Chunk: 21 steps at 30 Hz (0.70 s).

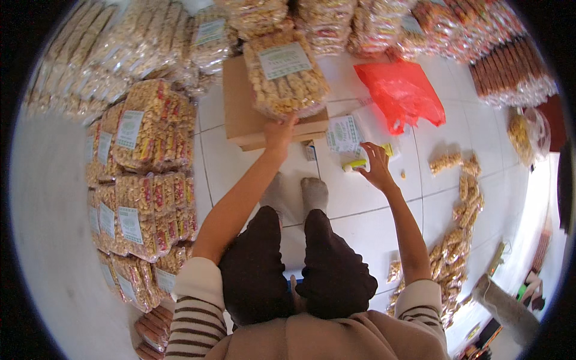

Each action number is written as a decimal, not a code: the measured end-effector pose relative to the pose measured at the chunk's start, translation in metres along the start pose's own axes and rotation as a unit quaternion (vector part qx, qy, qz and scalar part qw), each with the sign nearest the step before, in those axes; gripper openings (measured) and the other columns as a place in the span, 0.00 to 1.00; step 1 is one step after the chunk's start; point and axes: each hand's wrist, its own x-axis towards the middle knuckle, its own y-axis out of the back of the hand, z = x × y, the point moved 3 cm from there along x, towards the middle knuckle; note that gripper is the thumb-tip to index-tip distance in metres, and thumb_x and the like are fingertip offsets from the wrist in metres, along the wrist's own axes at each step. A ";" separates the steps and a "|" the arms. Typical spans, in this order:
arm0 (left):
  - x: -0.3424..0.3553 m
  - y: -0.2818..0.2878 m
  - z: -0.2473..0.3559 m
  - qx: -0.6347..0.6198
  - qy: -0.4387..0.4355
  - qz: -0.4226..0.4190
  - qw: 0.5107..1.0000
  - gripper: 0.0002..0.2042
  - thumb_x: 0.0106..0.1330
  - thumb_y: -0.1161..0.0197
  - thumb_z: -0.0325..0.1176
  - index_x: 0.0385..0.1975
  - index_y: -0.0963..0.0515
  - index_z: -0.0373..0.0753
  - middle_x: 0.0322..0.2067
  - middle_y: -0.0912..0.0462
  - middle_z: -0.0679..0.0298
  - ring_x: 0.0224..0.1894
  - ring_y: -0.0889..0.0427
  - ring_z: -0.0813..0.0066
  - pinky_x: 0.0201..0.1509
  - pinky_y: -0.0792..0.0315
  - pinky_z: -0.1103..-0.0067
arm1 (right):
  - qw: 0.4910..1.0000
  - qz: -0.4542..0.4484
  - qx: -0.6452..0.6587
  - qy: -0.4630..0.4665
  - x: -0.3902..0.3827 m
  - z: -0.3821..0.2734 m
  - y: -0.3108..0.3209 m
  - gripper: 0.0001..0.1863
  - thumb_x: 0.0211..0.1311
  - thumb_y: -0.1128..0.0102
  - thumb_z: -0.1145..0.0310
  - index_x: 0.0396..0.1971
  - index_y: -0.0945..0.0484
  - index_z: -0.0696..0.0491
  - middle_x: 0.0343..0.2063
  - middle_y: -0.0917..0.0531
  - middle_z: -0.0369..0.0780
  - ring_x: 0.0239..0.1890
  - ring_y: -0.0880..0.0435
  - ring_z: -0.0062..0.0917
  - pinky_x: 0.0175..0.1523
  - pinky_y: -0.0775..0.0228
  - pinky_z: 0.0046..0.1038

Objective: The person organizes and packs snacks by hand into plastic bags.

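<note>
My left hand (280, 133) is closed on the near end of a clear plastic bag of golden snacks (282, 93) with a pale printed label. That bag rests tilted on a brown cardboard box (243, 120). My right hand (378, 168) is low over the tiled floor, its thumb and index finger apart. Beside the thumb is a yellow-green object (354, 165) whose kind I cannot make out; the hand partly covers the area around it. Close to the index finger lie white-and-green printed labels (343, 133).
A red plastic bag (403, 93) lies beyond my right hand. Stacked snack bags (147, 138) line the left, with more packs (324, 24) along the back. Small snack packets (453, 246) trail down the right. A small box (309, 150) sits near my feet.
</note>
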 end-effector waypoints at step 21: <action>-0.005 0.000 0.008 -0.040 0.000 0.005 0.999 0.10 0.56 0.38 0.33 0.31 0.24 0.32 0.29 0.19 0.64 0.28 0.24 0.83 0.28 0.33 0.86 | 0.890 0.171 0.419 -0.054 0.005 -0.019 0.005 0.24 0.44 0.35 0.78 0.43 0.35 0.55 0.36 0.26 0.40 0.41 0.26 0.28 0.50 0.34 0.27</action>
